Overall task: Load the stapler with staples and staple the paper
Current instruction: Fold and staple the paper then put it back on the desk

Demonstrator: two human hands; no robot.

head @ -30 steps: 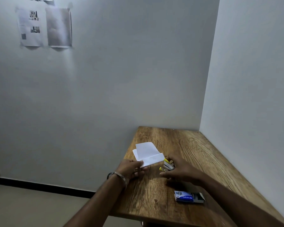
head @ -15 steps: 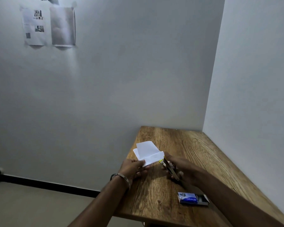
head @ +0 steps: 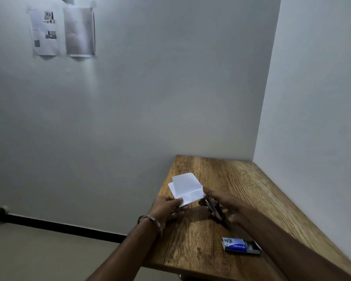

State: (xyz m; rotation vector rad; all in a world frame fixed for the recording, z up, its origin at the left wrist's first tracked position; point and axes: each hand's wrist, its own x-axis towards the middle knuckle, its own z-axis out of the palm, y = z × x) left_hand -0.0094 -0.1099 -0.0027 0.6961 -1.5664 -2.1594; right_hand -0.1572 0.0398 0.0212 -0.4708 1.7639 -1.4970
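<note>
A folded white paper (head: 185, 187) is lifted off the wooden table (head: 241, 185), and my left hand (head: 168, 209) pinches its near corner. My right hand (head: 224, 205) grips a small metal stapler (head: 212, 207) with its front end at the paper's right edge. Whether the stapler's jaws are around the paper's edge is hard to tell. A blue staple box (head: 240, 246), slid partly open, lies on the table nearer to me on the right.
The table stands in a corner between two white walls. Its left edge runs just left of my left hand, with floor below. Printed sheets (head: 62, 31) hang high on the left wall.
My right hand has lifted the stapler off the table and brought it up to the paper's right edge. My left hand has raised the paper slightly.
</note>
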